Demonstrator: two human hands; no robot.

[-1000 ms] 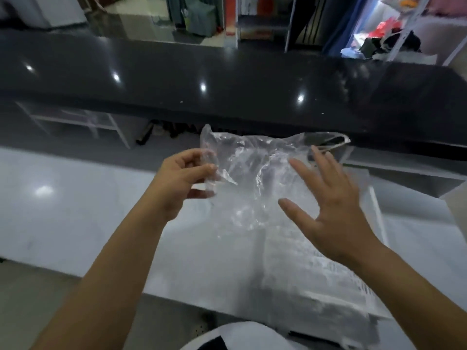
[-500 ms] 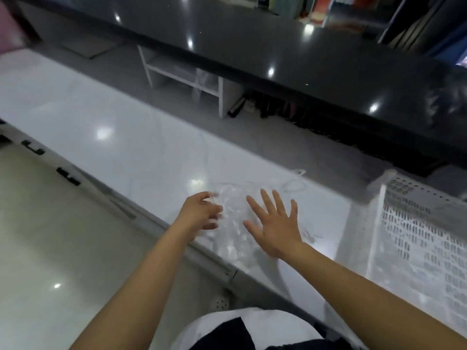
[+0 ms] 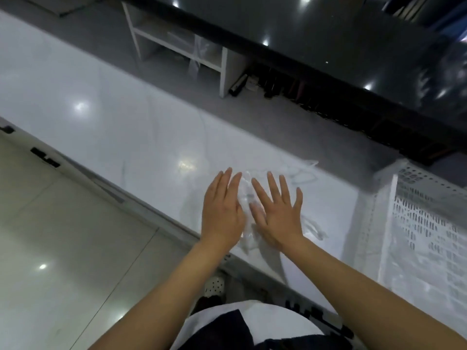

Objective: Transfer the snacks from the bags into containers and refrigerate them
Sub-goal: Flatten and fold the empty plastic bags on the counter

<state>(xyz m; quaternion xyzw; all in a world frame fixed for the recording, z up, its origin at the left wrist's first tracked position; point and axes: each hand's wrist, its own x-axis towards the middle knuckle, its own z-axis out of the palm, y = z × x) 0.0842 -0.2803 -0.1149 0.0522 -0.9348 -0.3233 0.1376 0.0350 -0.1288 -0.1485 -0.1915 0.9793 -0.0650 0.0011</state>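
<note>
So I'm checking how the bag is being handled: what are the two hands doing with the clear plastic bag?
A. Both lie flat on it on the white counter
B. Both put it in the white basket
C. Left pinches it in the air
A: the left hand and right hand lie open, fingers straight, on the clear plastic bag, which lies on the white counter.

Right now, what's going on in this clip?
A person stands at a white counter with both hands flat on a clear plastic bag. The left hand and right hand lie side by side, fingers straight, pressing the bag down. The bag looks empty, though the blur makes that uncertain. A white perforated basket sits to the right on the counter. No snacks or containers are in view.
</note>
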